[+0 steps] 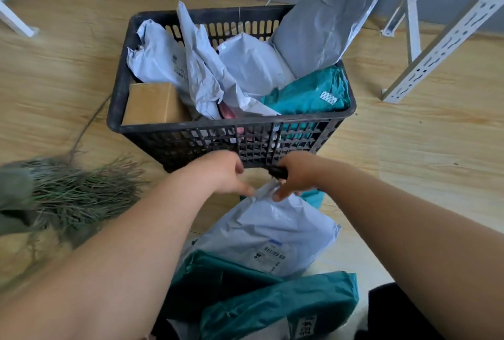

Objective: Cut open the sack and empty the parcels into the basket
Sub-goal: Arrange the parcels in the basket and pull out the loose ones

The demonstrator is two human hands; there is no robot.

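Together, left hand (226,173) and right hand (294,176) grip white parcel (272,228), fingers curled, below basket (231,124).

1. You have one view only, from the camera on your head, looking forward and steeply down at the black basket (231,127).
2. The basket sits at centre frame, close in front of you; your forearms enter from the bottom edge toward its near wall.
3. Beyond the basket's far rim the view takes in wooden floor (54,67) and white metal frame legs (436,48).
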